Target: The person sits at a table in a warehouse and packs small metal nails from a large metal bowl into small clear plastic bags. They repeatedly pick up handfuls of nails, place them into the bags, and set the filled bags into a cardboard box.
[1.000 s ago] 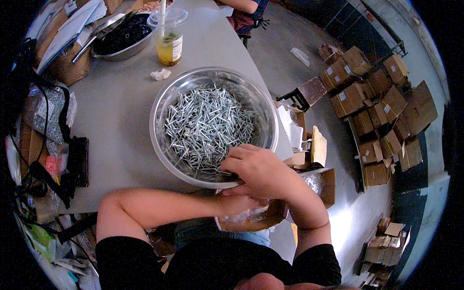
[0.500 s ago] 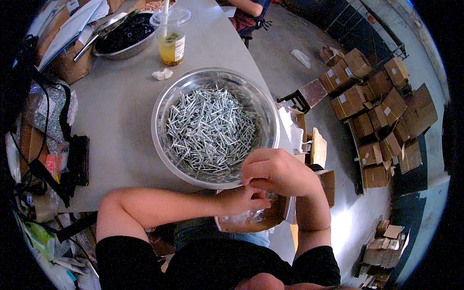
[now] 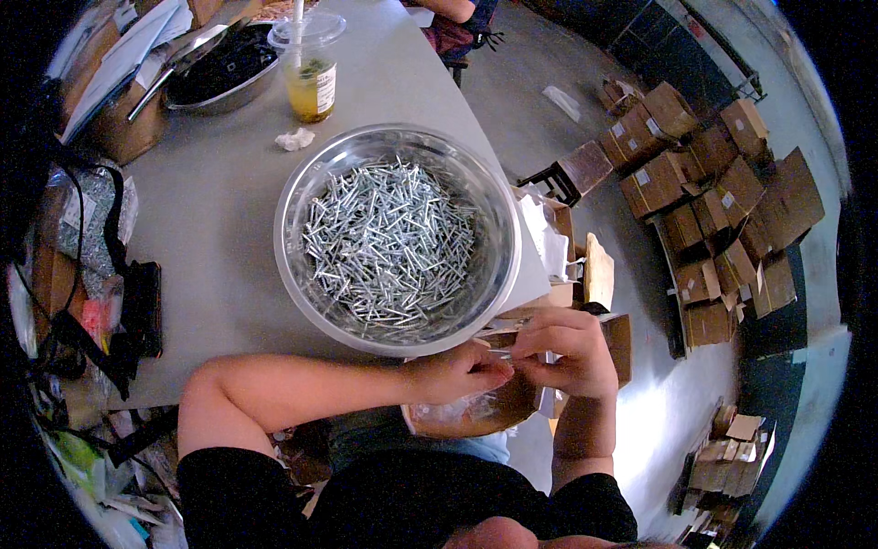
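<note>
A large steel bowl (image 3: pixel 294 274) full of silver screws (image 3: pixel 389 242) stands on the table's near edge. My left hand (image 3: pixel 457 371) is just in front of the bowl's near rim, its fingers curled closed in a pinch. Facing it from the right, my right hand (image 3: pixel 569 352) pinches with thumb and fingers. Between the two sets of fingertips shows something small, thin and pale, too small to name. Below my hands, on my lap, an open cardboard box (image 3: pixel 430 423) holds clear plastic bags (image 3: pixel 471 405).
A lidded drink cup (image 3: pixel 313 87) and a crumpled tissue (image 3: pixel 294 139) stand beyond the bowl. An oval pan of black pieces (image 3: pixel 224 78) lies far left, a black device (image 3: pixel 142 309) at left. Cardboard boxes (image 3: pixel 700 206) are stacked right. Another person (image 3: pixel 457 23) sits at the far end.
My right hand has moved down and right from the bowl's near right rim, to beside my left fingertips. My left hand has risen slightly, its fingers more closed. The view has shifted a little.
</note>
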A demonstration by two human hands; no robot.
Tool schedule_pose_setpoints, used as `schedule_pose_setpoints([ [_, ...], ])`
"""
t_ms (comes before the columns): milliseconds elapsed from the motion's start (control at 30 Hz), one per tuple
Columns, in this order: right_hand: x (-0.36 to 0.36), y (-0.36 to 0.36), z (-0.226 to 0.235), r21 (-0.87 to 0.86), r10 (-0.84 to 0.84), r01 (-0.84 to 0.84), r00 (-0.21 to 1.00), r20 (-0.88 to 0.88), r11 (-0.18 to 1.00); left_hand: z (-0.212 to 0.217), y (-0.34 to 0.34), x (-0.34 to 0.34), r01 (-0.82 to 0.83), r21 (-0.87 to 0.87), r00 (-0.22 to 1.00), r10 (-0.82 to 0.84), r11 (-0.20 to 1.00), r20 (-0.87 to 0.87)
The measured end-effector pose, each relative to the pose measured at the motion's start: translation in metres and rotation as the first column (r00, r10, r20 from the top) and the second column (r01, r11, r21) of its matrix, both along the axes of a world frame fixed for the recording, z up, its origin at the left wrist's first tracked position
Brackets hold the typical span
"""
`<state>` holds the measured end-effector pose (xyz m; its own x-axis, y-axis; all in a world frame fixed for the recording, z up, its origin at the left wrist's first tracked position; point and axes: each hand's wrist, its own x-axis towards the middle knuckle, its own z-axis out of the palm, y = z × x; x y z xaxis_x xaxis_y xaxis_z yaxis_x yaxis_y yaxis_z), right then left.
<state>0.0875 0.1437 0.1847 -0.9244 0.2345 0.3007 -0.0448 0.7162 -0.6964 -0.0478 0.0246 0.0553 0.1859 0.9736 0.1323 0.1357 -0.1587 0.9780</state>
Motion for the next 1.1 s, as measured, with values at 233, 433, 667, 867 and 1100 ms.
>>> schedule_pose_setpoints([
  [233, 0.050, -0.005, -0.031, -0.194, -0.120, 0.141, 0.986, 0.114, 0.971, 0.004, 0.000, -0.003, -0.021, 0.145, 0.997, 0.009, 0.989, 0.082],
  [433, 0.054, -0.014, -0.042, -0.246, -0.082, 0.107, 0.991, 0.110, 0.963, 0.013, -0.002, -0.005, 0.054, -0.155, 0.988, -0.030, 0.986, 0.153],
  [667, 0.045, -0.019, -0.032, -0.213, -0.110, 0.151, 0.975, 0.194, 0.965, 0.013, -0.003, -0.005, -0.010, 0.009, 0.998, 0.011, 1.000, -0.062],
  [867, 0.053, -0.016, -0.034, -0.190, -0.176, 0.215, 0.963, 0.203, 0.958, 0.009, 0.000, -0.001, -0.034, 0.128, 0.997, 0.025, 0.991, 0.067],
  [1100, 0.052, -0.019, -0.030, -0.256, -0.096, 0.121, 0.989, 0.110, 0.959, 0.034, -0.001, -0.013, 0.130, -0.231, 0.987, -0.148, 0.964, -0.064],
])
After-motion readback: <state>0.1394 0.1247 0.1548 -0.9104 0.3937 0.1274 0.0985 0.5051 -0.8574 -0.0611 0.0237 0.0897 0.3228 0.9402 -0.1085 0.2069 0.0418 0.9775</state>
